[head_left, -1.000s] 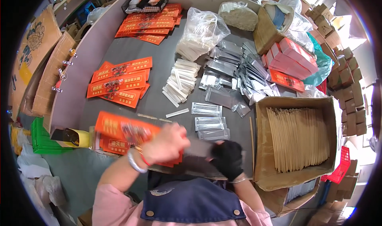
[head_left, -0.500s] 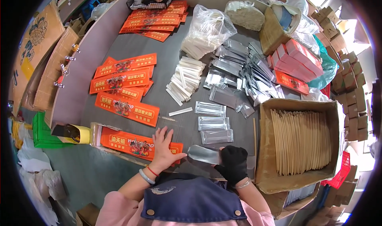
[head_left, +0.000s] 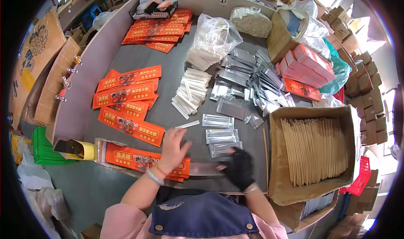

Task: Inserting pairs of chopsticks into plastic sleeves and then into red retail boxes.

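Grips a translucent strip (head_left: pixel 204 168) by its right end in the black-gloved right hand (head_left: pixel 239 169), with the free end pointing leftward between both hands, perhaps so as to leave that end unobstructed. Holds nothing visible in the bare left hand (head_left: pixel 171 150), thumb parted from loosely spread fingers above the right part of a near stack of red packets (head_left: pixel 126 155); given the blur, hard to say whether touching or just above.

Has that stack lying lengthwise in a cardboard tray (head_left: pixel 99 151), leftward from the left hand, probably to be steadied by the tray's walls. Has a fan of red packets (head_left: pixel 124 95) beyond the left hand, overlapping and likely just laid on one another. Has a few silvery packets (head_left: pixel 218 121) in a short column just beyond the right hand, apart from a silvery heap (head_left: pixel 237 73) farther off, seemingly for easy reach. Has white sticks (head_left: pixel 191 91) beyond the gap between the hands, and wooden sticks (head_left: pixel 315 150) packed parallel in a cardboard box (head_left: pixel 275 163) to the right of the glove.

Works at a dark grey tabletop (head_left: pixel 141 58), bounded by a pale partition (head_left: pixel 90 56), amid stacked cartons (head_left: pixel 366 108), near a green crate (head_left: pixel 46 146) and another person (head_left: pixel 305 5).
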`<action>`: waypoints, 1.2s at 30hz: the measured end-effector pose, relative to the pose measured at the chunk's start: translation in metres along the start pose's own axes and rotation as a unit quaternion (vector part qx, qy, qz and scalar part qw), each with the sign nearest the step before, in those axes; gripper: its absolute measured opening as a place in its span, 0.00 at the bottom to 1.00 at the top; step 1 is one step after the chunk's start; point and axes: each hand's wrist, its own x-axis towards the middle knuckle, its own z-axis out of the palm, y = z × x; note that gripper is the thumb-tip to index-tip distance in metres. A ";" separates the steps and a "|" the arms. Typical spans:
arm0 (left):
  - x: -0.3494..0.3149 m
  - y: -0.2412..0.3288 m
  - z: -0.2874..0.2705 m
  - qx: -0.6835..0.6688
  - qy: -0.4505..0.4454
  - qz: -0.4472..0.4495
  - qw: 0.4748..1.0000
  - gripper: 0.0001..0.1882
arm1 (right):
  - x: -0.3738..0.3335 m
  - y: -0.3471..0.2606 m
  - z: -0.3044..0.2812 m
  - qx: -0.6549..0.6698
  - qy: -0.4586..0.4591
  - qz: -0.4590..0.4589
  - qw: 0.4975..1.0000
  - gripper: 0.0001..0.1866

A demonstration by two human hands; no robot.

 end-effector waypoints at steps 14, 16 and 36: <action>0.090 0.015 0.053 0.031 -0.010 0.118 0.993 0.04 | -0.080 0.143 -0.071 -0.321 0.263 0.397 0.819 0.14; 0.102 0.018 0.067 0.037 -0.036 0.117 0.992 0.06 | -0.080 0.144 -0.072 -0.340 0.296 0.407 0.795 0.14; 0.120 0.025 0.063 0.118 -0.205 -0.001 0.972 0.17 | -0.105 0.156 -0.073 -0.085 0.236 0.370 0.895 0.11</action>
